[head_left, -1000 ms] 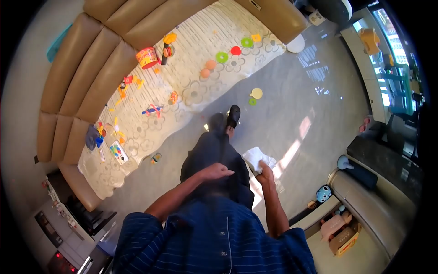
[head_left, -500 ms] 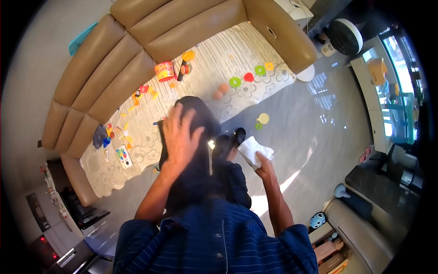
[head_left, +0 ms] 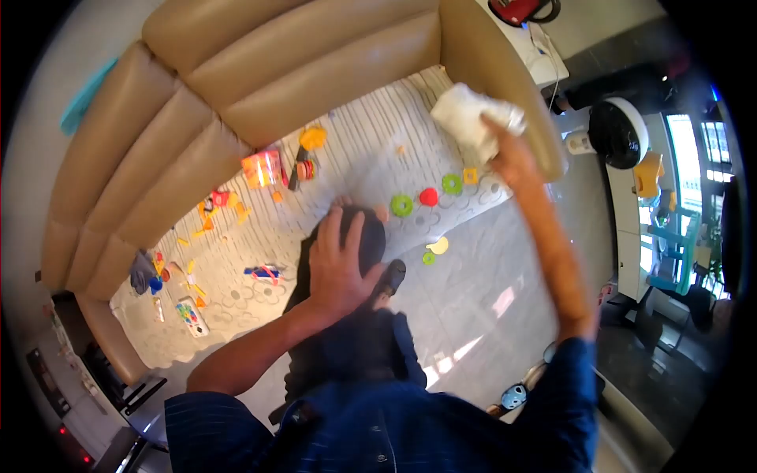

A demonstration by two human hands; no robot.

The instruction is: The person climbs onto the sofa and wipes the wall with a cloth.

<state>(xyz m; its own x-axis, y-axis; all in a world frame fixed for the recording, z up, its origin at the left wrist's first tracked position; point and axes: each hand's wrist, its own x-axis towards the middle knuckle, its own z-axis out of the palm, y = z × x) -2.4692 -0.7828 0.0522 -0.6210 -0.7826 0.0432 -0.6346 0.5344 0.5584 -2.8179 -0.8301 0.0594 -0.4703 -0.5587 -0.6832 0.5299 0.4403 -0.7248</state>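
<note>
Right hand (head_left: 506, 151) grips white cloth (head_left: 465, 117); left hand (head_left: 339, 264), spread wide, rests on knee (head_left: 372, 235). Beyond left hand: tan sofa (head_left: 331, 71), patterned cover (head_left: 359, 134), bucket (head_left: 262, 169), print blurred.

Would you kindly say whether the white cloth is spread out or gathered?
Gathered: the cloth forms a compact bundle in the right hand.

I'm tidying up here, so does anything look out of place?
Yes: a yellow piece and a green ring lie on the floor, while similar bright toys are strewn over the covered sofa seat. Nothing looks spilled. The white cloth in the right hand is too blurred to judge for damage.
</note>
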